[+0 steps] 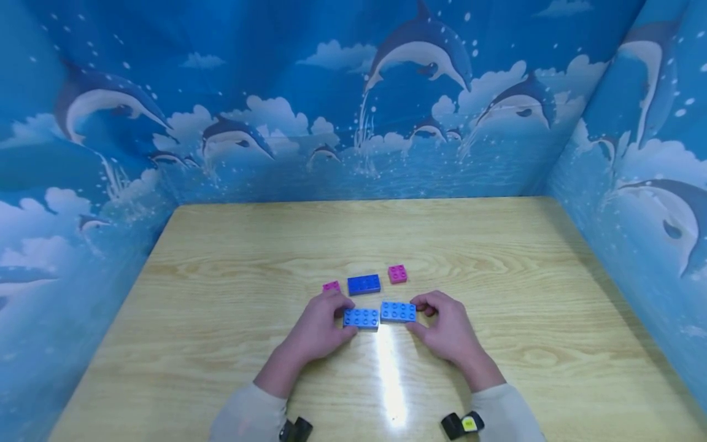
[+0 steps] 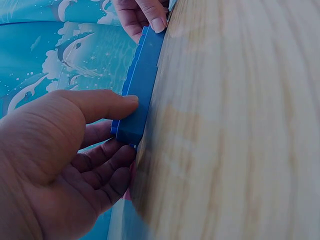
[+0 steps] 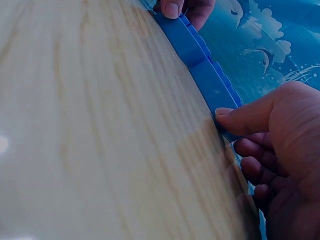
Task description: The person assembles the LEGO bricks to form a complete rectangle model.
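Blocks point(image 1: 361, 318) point(image 1: 398, 312) in the fingers point(image 1: 341, 301) point(image 1: 431, 298), both light blue, carry 8 studs point(image 1: 394, 315) each.

Blue dolphin-print walls point(image 1: 342, 110) on 3 sides, wood-grain table point(image 1: 248, 245), white glare streak point(image 1: 391, 380)

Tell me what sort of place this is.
Probably a screened-off tabletop workspace, perhaps a recording booth: a wood-grain table, a dolphin-print backdrop along its left, right and far sides, and toy bricks on the tabletop. The wider room isn't visible.
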